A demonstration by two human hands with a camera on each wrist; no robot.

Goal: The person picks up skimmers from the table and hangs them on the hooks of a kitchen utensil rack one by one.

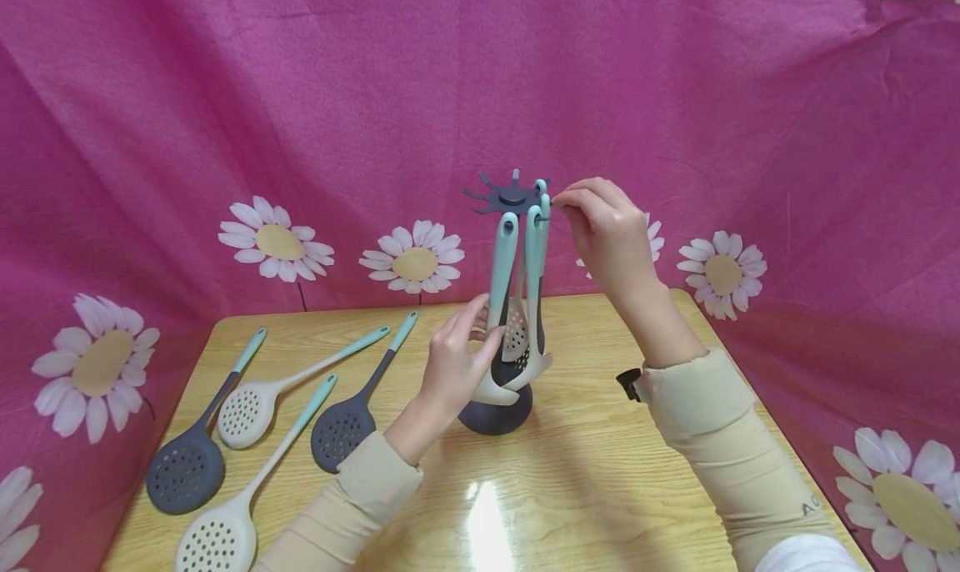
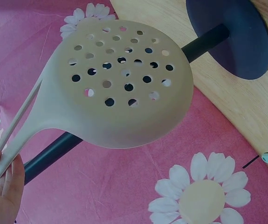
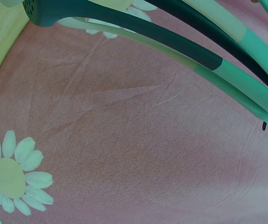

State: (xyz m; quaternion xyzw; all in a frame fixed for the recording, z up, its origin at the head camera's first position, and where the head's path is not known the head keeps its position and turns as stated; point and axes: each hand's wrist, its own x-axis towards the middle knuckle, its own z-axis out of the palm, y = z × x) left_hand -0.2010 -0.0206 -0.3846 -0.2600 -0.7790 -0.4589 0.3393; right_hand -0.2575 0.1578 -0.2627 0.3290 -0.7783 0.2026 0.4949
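My left hand [image 1: 452, 363] holds a white skimmer [image 2: 129, 126] with a mint handle, in front of a dark utensil stand [image 1: 491, 419]. The handle's holed end is up beside the stand's hooked top; whether a hook passes through it, I cannot tell. In the left wrist view, thumb and fingers grip the shaft above the broad, perforated head. At the top right of the stand, my right hand [image 1: 615, 234] pinches a hook tip with thumb and forefinger. Several skimmers hang there, among them a dark skimmer [image 3: 138, 25]; their heads partly hide one another.
Left on the wooden table [image 1: 592, 447] lie two dark skimmers, one outermost [image 1: 185, 476] and one nearer the stand [image 1: 341, 430], and two white skimmers, one farther back [image 1: 258, 397] and one in front [image 1: 217, 539]. A pink flowered cloth [image 1: 375, 97] surrounds the table's back and sides.
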